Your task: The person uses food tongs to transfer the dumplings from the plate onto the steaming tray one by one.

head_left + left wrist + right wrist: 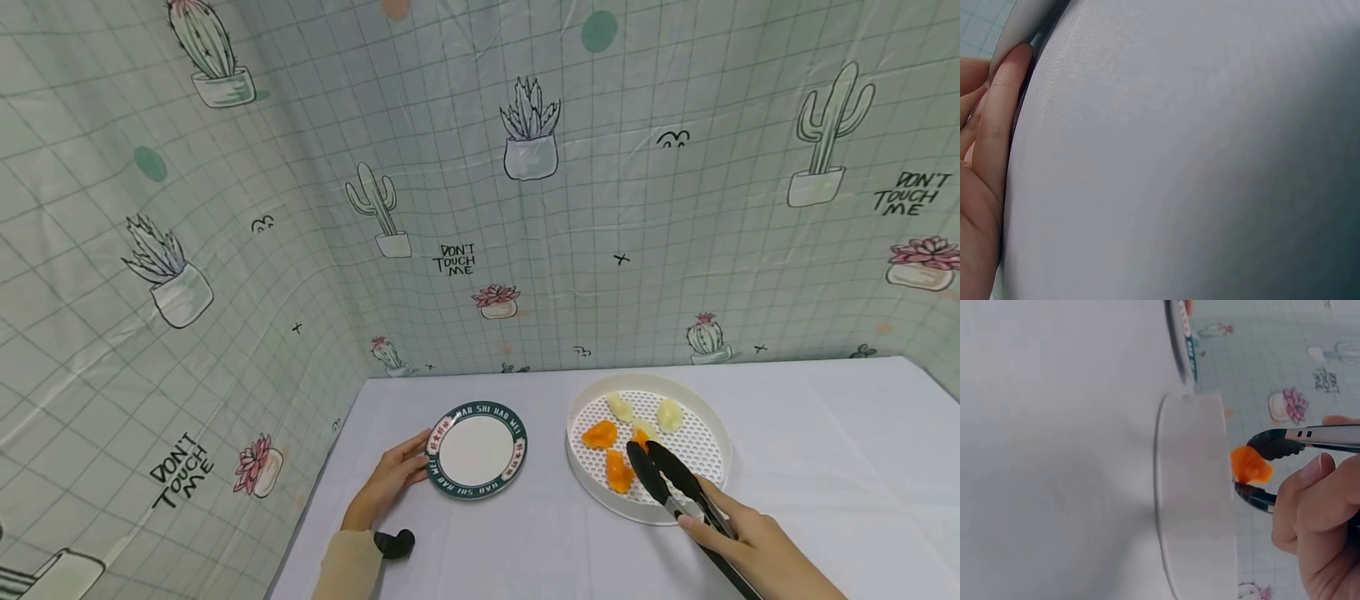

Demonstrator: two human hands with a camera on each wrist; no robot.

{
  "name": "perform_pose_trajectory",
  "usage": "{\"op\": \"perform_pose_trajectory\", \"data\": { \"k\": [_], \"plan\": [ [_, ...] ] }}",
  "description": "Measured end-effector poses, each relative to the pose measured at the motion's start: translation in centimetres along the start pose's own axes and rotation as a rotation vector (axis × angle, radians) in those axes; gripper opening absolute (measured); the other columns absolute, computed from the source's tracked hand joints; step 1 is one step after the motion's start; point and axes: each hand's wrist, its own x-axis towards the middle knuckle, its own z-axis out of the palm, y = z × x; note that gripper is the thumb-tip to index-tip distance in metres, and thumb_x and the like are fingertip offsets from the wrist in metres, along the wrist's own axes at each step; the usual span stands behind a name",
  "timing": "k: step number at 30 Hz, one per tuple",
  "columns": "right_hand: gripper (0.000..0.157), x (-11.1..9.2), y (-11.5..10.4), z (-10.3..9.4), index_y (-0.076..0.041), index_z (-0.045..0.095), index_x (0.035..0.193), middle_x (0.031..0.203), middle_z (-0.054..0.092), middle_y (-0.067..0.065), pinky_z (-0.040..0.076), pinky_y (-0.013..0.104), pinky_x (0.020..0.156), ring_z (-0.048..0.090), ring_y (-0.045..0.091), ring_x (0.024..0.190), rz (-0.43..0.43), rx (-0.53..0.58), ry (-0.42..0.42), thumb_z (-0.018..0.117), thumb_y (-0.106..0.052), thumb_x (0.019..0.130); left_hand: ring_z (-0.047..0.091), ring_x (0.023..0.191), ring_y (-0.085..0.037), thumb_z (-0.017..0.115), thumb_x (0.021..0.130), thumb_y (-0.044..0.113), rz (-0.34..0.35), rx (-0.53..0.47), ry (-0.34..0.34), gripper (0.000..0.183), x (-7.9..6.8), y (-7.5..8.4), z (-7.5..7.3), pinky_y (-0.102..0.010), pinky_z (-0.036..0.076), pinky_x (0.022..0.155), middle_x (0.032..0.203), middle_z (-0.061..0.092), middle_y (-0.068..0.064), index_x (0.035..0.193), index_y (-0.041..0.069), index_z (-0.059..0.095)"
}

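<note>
My right hand grips black-and-silver tongs over a round white tray with a perforated insert. Between the tong tips sits an orange piece, just above the tray's rim in the right wrist view. Two more orange pieces, one of them an orange chunk, and several pale yellow pieces, such as a pale yellow lump, lie on the insert. At the left, my left hand holds the edge of a white plate with a green lettered rim. Fingers pinch that edge in the left wrist view.
A white cloth covers the table. Behind and to the left hangs a curtain with a grid and cactus print. A black strap piece sticks out beside my left sleeve. The plate stands left of the tray, with a gap between.
</note>
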Motion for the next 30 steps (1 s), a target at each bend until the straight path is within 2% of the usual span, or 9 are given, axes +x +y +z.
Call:
{"op": "perform_pose_trajectory", "data": {
  "k": [4,10,18,23,26,28,30],
  "plan": [
    [0.084,0.0,0.5,-1.0,0.015,0.020,0.150,0.142,0.035,0.045,0.046,0.067,0.093,0.045,0.054,0.125,0.003,-0.050,0.019,0.049,-0.047,0.102,0.061,0.111,-0.016,0.053,0.101,0.002,0.001,0.014,-0.005,0.053,0.2,0.0,0.0,-0.024,0.056,0.085,0.155,0.034,-0.025,0.151,0.000,0.039],
    [0.082,-0.1,0.9,-1.9,0.018,0.025,0.147,0.138,0.040,0.045,0.050,0.064,0.088,0.052,0.051,0.118,-0.028,-0.125,0.078,0.050,-0.045,0.102,0.061,0.111,-0.017,0.053,0.100,0.001,0.000,0.017,-0.006,0.053,0.1,-0.1,0.0,-0.025,0.056,0.085,0.154,0.035,-0.025,0.151,0.000,0.039],
    [0.079,0.0,1.1,-2.0,0.017,0.025,0.148,0.136,0.043,0.044,0.047,0.069,0.087,0.045,0.061,0.120,-0.079,-0.148,0.140,0.054,-0.041,0.102,0.062,0.109,-0.016,0.052,0.100,0.000,0.005,0.003,-0.012,0.053,-0.1,0.0,-0.1,-0.025,0.056,0.086,0.154,0.034,-0.026,0.151,-0.001,0.038],
    [0.077,0.3,1.0,-2.2,0.015,0.029,0.148,0.129,0.049,0.045,0.050,0.066,0.084,0.050,0.060,0.115,-0.086,-0.159,0.138,0.054,-0.042,0.102,0.062,0.109,-0.015,0.052,0.100,0.000,0.007,0.000,-0.020,0.053,0.0,0.0,-0.1,-0.024,0.056,0.086,0.155,0.033,-0.026,0.152,-0.001,0.037],
    [0.078,0.5,0.7,-2.4,0.019,0.028,0.146,0.127,0.049,0.047,0.051,0.065,0.083,0.052,0.060,0.113,-0.095,-0.177,0.114,0.053,-0.041,0.102,0.061,0.109,-0.015,0.052,0.100,0.000,0.010,-0.007,-0.021,0.054,0.1,-0.1,-0.2,-0.024,0.056,0.086,0.154,0.033,-0.027,0.151,-0.002,0.037],
    [0.080,0.6,0.4,-2.6,0.021,0.026,0.146,0.125,0.048,0.048,0.056,0.059,0.072,0.062,0.054,0.094,-0.081,-0.138,0.088,0.055,-0.040,0.102,0.061,0.109,-0.015,0.052,0.100,-0.001,0.013,-0.011,-0.018,0.053,0.1,-0.2,-0.2,-0.024,0.056,0.086,0.154,0.034,-0.028,0.151,-0.003,0.037],
    [0.083,0.5,0.1,-2.8,0.022,0.022,0.146,0.123,0.048,0.050,0.057,0.052,0.057,0.065,0.046,0.070,-0.051,-0.087,0.052,0.056,-0.040,0.101,0.062,0.108,-0.015,0.052,0.099,-0.002,0.015,-0.015,-0.017,0.054,0.2,-0.4,-0.2,-0.024,0.056,0.085,0.153,0.034,-0.028,0.151,-0.004,0.037]
  ]
}}
